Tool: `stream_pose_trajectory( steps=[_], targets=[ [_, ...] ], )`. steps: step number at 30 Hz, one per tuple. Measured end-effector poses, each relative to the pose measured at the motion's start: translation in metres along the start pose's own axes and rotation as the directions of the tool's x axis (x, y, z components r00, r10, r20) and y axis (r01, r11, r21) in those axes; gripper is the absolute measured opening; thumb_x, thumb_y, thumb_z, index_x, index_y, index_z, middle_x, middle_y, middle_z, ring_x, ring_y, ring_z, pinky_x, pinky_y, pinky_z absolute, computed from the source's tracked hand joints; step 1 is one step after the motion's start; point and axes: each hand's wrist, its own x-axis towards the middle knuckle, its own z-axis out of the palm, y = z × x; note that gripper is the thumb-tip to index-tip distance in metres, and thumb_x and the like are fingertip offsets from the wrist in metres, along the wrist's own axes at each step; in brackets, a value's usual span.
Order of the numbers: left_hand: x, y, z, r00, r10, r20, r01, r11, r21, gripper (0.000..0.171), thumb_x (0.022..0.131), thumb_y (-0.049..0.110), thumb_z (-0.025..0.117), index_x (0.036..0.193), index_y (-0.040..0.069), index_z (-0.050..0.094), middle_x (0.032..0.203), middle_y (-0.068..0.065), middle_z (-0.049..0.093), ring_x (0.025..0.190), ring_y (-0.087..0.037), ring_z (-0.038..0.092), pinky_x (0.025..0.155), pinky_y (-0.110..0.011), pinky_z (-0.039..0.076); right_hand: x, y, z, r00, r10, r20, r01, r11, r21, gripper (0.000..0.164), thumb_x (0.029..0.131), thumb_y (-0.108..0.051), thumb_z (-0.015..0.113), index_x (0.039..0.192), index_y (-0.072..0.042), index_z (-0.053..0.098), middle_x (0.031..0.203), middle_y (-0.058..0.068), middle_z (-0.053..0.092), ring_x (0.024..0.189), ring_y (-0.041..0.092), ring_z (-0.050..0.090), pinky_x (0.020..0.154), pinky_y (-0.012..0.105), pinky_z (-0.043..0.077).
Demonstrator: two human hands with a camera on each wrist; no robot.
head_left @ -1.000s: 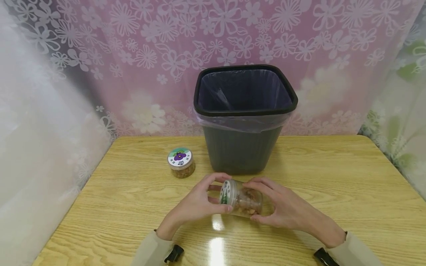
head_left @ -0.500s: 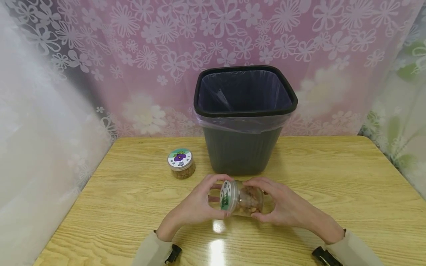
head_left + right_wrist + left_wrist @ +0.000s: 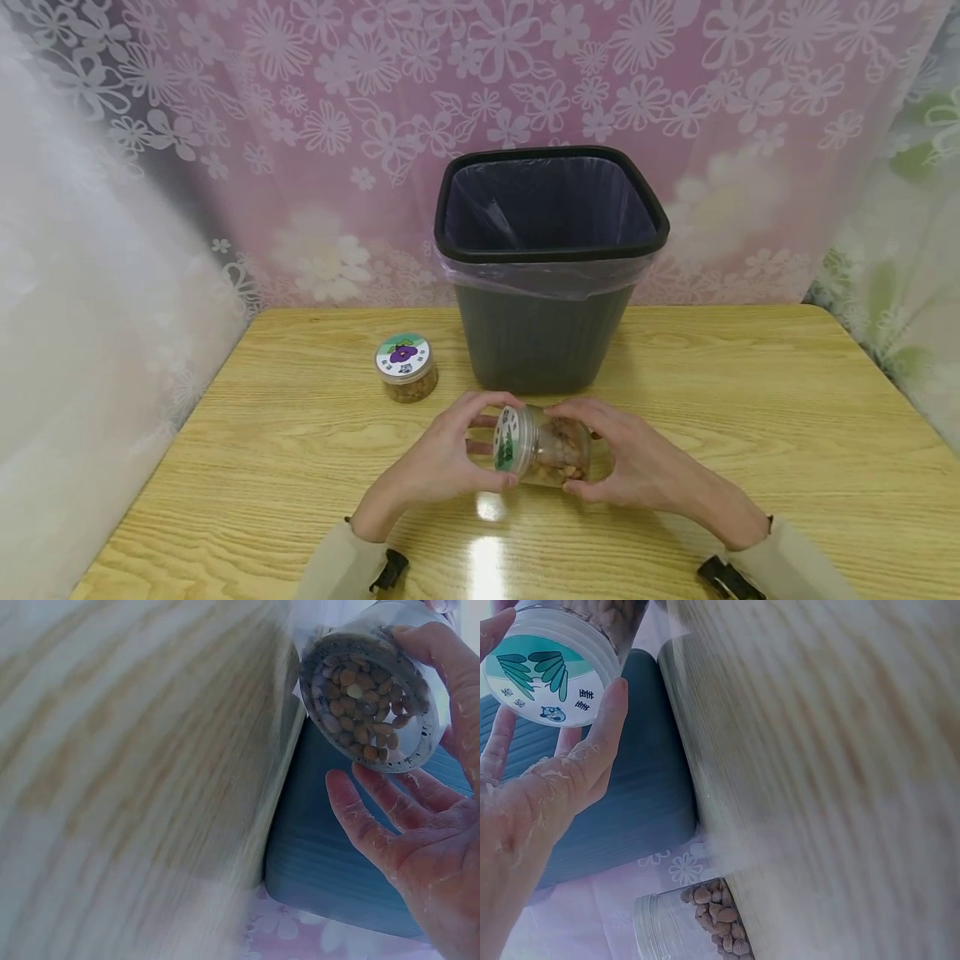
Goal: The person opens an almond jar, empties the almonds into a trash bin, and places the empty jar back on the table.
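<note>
Between both hands a clear plastic jar [image 3: 558, 450] lies on its side, its lid end to the left. Brown kernels, like nuts or seeds, fill part of it; the right wrist view shows them through the jar's bottom [image 3: 367, 705]. My left hand [image 3: 457, 454] grips around the lid [image 3: 544, 679], which carries a white and green label with leaf drawings. My right hand [image 3: 637, 454] holds the bottom end, thumb on the near side and fingers over the far side. The jar is screwed or pressed under its lid, with no gap visible.
A second, shorter jar [image 3: 408, 387] of kernels with a purple-flower label stands upright at the back left. Directly behind the hands is a dark bin [image 3: 543, 342] lined with a purple bag. Everything stands on a wood-grain table [image 3: 750, 400]; a pink floral curtain [image 3: 315, 167] hangs behind.
The jar has rolled slightly between the hands, turning the lid's label and shifting the kernels. My right fingers have moved slightly; both hands stay in the same place.
</note>
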Motion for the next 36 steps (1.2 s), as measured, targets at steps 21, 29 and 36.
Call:
stream_pose_trajectory(
  steps=[21,29,36],
  targets=[
    [0.0039,-0.0003,0.0002,0.999,0.011,-0.037,-0.01,0.999,0.031,0.076,0.072,0.013,0.09,0.134,0.042,0.057,0.142,0.008,0.054,0.123,-0.025,0.062,0.088,-0.028,0.061,-0.0016,-0.0002,0.0034,1.0,0.017,-0.015,-0.017,0.999,-0.028,0.083,0.072,-0.025,0.093,0.144,-0.016,0.052,0.136,0.001,0.063,0.121,0.018,0.064,0.094,0.041,0.06],
    [0.0054,0.0005,-0.0003,0.999,0.01,-0.044,-0.008,0.999,0.041,0.075,0.071,0.013,0.09,0.133,0.041,0.058,0.143,0.006,0.055,0.123,-0.029,0.063,0.086,-0.027,0.062,-0.0007,0.0007,0.0035,1.0,0.005,-0.02,-0.005,1.0,-0.023,0.085,0.071,-0.023,0.093,0.145,-0.017,0.051,0.135,0.003,0.063,0.122,0.02,0.064,0.094,0.042,0.059],
    [0.0058,0.0001,-0.0007,0.999,0.001,-0.048,0.001,0.999,0.044,0.074,0.071,0.014,0.091,0.131,0.043,0.058,0.143,0.008,0.055,0.123,-0.029,0.064,0.084,-0.026,0.062,-0.0004,0.0021,0.0044,0.999,-0.016,-0.03,0.015,1.0,-0.019,0.086,0.07,-0.022,0.094,0.144,-0.015,0.051,0.134,0.003,0.063,0.12,0.019,0.064,0.094,0.041,0.06]
  ],
)
